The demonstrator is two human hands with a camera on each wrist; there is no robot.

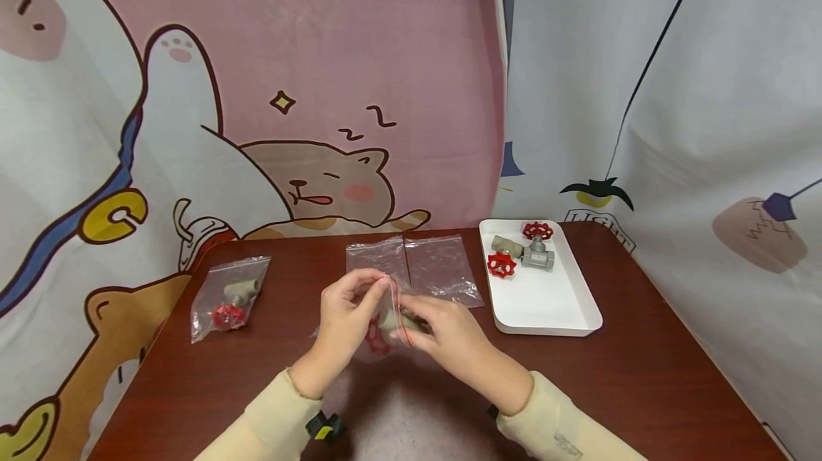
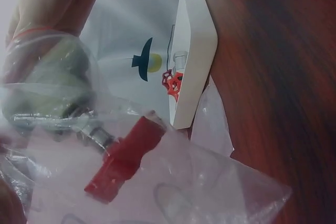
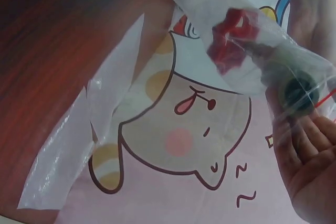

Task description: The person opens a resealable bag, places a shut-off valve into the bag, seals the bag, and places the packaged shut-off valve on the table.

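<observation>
A clear zip bag [image 2: 226, 187] with a red line along its mouth hangs between my two hands above the table. Inside it sits a valve with a beige-grey body [image 2: 52, 85] and a red handwheel [image 2: 128, 158]. My left hand [image 1: 343, 318] pinches one end of the bag's mouth between thumb and fingers. From the other side, my right hand [image 1: 459, 332] grips the mouth, thumb nearer me and fingers beyond. In the right wrist view the valve's dark round opening [image 3: 300, 94] faces the camera beside the right fingers [image 3: 310, 140].
On the left of the brown table [image 1: 642, 368] lies a bagged valve [image 1: 240, 290] with a red handwheel. Two flat clear bags [image 1: 443, 268] lie behind my hands. The white tray [image 1: 546, 311] at right holds two valves [image 1: 538, 255]. Printed cloth [image 1: 398, 40] hangs behind.
</observation>
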